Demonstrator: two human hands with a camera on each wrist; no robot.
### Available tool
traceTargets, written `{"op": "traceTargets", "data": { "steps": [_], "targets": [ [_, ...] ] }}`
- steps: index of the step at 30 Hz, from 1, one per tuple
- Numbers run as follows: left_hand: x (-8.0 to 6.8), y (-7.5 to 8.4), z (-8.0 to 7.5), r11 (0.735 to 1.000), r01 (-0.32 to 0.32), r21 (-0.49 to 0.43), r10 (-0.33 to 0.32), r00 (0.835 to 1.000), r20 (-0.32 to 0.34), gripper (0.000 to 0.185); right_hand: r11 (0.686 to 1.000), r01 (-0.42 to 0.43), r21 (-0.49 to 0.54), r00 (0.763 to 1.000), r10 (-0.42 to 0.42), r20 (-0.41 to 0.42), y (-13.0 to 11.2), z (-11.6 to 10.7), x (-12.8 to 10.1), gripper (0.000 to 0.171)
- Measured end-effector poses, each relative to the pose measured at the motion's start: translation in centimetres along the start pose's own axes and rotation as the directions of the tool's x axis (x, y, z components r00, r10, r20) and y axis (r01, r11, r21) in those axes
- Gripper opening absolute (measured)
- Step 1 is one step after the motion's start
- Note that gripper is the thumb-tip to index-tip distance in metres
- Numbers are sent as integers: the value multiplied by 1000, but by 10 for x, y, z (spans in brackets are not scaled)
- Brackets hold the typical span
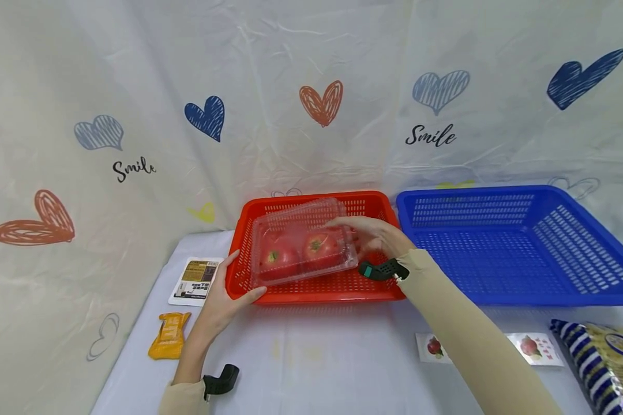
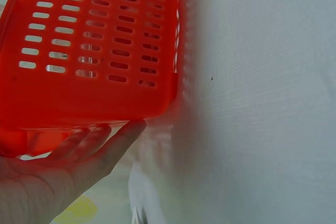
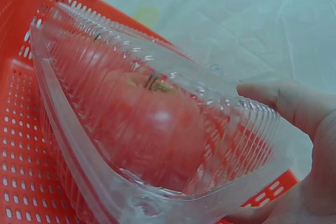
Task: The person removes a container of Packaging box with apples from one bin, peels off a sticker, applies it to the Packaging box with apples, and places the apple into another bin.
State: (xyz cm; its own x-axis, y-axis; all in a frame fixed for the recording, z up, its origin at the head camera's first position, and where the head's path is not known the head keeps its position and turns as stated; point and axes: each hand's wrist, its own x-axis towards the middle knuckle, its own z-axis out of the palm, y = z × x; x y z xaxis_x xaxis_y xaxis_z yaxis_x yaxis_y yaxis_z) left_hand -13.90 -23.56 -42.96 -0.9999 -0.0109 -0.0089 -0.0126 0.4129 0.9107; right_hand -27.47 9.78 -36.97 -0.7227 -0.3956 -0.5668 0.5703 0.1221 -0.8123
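A clear plastic clamshell box point(image 1: 301, 242) with two red tomatoes point(image 1: 322, 246) inside hangs tilted over the red basket point(image 1: 311, 291). My right hand point(image 1: 376, 236) grips the box at its right end, thumb on top; in the right wrist view the box point(image 3: 152, 124) fills the frame and the thumb point(image 3: 286, 103) lies on its lid. My left hand point(image 1: 223, 294) holds the red basket's front-left corner, fingers on the front wall. The left wrist view shows those fingers point(image 2: 100, 140) straight against the basket's wall point(image 2: 94, 51).
A blue basket point(image 1: 514, 248) stands right of the red one. On the white table lie a white labelled packet point(image 1: 196, 280), an orange packet point(image 1: 169, 335), two small fruit cards point(image 1: 537, 349) and a striped bag point(image 1: 602, 360) at the right edge. A heart-printed sheet hangs behind.
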Motion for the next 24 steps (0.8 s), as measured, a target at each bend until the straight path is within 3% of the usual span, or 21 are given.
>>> {"op": "traceTargets", "data": {
  "steps": [2, 9, 24],
  "targets": [
    [1, 0, 0, 1000, -1, 5, 1, 1000, -1, 99, 1000, 11, -1, 1000, -11, -1, -1, 1, -1, 69],
    [1, 0, 1, 1000, -6, -3, 6, 1000, -2, 100, 987, 59, -150, 998, -58, 7, -5, 7, -4, 73],
    [-3, -2, 0, 1000, -3, 11, 3, 1000, -3, 100, 980, 178, -90, 980, -185, -70, -2, 1, -36, 55]
  ]
}}
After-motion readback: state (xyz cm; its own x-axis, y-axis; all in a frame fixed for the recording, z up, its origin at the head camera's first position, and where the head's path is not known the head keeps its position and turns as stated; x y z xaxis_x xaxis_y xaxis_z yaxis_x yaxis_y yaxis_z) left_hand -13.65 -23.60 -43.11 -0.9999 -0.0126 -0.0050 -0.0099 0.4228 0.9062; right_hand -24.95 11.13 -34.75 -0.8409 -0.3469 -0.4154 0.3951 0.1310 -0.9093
